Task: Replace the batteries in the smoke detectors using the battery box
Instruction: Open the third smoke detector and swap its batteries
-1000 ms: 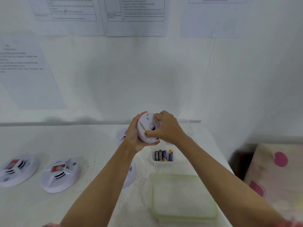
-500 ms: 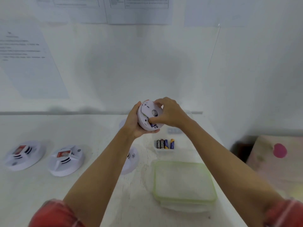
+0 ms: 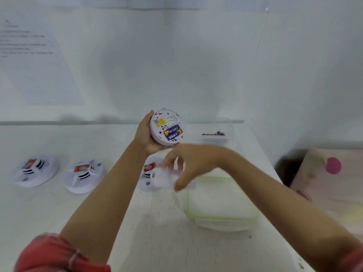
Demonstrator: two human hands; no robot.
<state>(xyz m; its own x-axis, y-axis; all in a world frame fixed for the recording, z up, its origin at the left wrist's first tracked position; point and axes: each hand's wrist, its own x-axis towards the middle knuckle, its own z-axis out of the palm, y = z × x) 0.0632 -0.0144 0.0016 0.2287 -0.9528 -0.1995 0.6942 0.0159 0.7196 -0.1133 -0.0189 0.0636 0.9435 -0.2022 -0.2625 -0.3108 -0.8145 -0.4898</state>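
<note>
My left grip [image 3: 146, 134] cups the smoke detector [image 3: 166, 127] by its rim above the counter [image 3: 117, 222], cells [image 3: 172, 132] exposed, battery box [image 3: 214, 137] at its 3 o'clock; my right grip [image 3: 188, 165] pinches a blurred white cover [image 3: 163, 176]; likely light, stiff, slick plastic, best held by edges.

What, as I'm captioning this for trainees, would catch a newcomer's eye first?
The round white plastic smoke detector held up at centre in the left hand, its back to the camera, with two blue-and-yellow batteries showing in the open compartment. Just below, the blurred right hand grips a small white plastic piece over the white table. More white detectors lie there, two at far left.
</note>
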